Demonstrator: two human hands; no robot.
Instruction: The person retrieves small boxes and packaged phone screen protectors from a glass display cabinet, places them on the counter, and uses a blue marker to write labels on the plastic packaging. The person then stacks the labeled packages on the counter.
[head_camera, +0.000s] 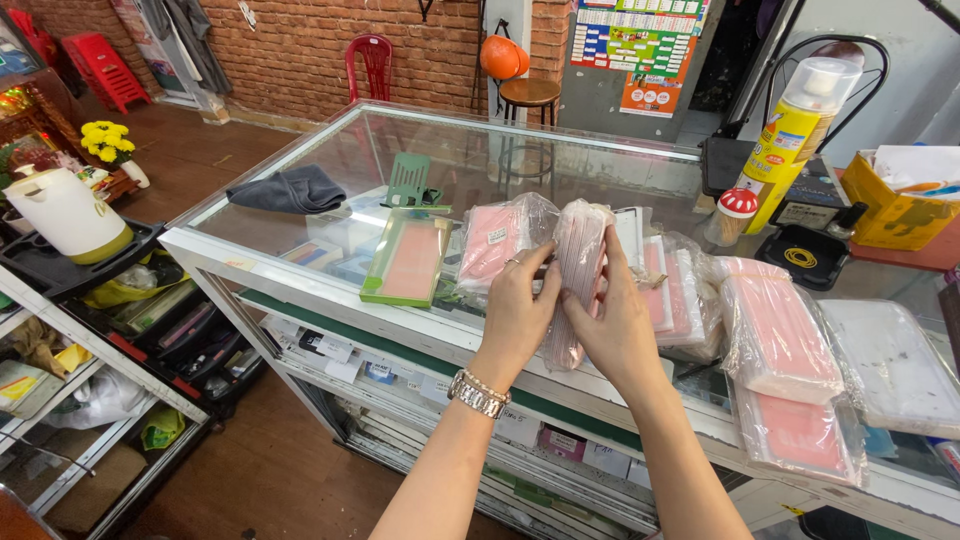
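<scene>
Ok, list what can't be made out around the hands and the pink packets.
- Head view: what the clear bag holds is edge-on and partly covered by the left hand and right hand.
- Stack of pink packets: count blurred by plastic wrap.
- White packet: its far corner runs off the right edge.
- Shelf boxes: too small.

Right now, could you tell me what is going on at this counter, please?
A person stands at a glass display counter and holds a stack of thin pink packets in clear wrap upright on edge with both hands. The left hand and right hand grip it from either side, above the counter's front edge. More bagged pink packets lie to the right, a green-framed pink packet lies to the left, and a folded grey cloth sits further back.
</scene>
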